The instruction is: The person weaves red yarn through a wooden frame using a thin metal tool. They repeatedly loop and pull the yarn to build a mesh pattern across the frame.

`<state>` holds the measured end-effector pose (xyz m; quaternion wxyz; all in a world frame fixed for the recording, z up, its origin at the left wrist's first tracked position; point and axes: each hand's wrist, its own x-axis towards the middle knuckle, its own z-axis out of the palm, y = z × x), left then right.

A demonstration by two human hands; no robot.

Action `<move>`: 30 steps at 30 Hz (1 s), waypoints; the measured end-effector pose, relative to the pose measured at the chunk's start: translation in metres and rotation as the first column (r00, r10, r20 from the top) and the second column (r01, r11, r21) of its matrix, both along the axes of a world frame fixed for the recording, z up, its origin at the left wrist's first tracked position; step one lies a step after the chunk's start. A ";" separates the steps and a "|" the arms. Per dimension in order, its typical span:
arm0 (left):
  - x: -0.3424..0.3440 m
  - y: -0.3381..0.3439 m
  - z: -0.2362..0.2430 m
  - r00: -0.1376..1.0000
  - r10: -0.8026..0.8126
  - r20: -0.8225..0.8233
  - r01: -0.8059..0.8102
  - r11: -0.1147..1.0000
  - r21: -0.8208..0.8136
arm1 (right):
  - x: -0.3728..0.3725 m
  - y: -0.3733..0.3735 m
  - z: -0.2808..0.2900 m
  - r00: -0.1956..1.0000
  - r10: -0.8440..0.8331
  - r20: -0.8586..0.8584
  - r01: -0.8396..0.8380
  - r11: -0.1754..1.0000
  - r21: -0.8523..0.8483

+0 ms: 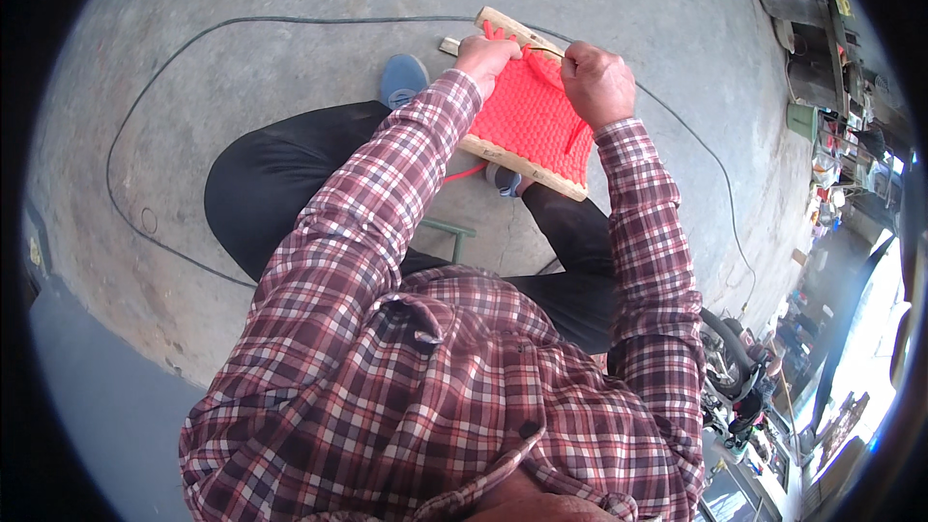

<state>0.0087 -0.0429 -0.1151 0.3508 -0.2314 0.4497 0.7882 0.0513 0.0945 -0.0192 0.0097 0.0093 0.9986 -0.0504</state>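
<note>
A stool-like wooden frame carries a tight weave of red cord, tilted in front of my knees. At its far left corner, my left hand is closed on the red cord beside the far rail, where a few loose strands show. Over the far right part of the weave, my right hand is closed in a fist. A thin, rod-like tool runs from that fist toward the left hand; its tip is hard to make out. A red cord end hangs below the near rail.
A dark cable loops across the concrete floor. My shoe rests left of the frame. A green metal bar shows between my legs. Cluttered shelves line the right side, with a wheel at the lower right.
</note>
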 end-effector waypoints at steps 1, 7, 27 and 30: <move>0.000 0.000 0.001 1.000 0.002 -0.001 -0.002 1.000 -0.001 | -0.001 0.000 0.001 1.000 0.023 0.006 -0.023 1.000 0.011; -0.003 -0.006 0.006 0.992 -0.122 0.023 0.122 0.992 0.033 | -0.007 -0.004 0.001 0.991 0.127 0.046 -0.129 0.990 0.062; 0.010 0.010 0.000 0.978 0.198 -0.058 -0.199 0.980 -0.016 | -0.034 -0.037 0.030 0.862 0.307 0.404 -0.421 0.877 0.232; 0.009 0.006 0.006 0.989 0.144 -0.025 -0.144 0.989 0.017 | -0.036 -0.042 0.031 0.861 0.289 0.418 -0.411 0.880 0.238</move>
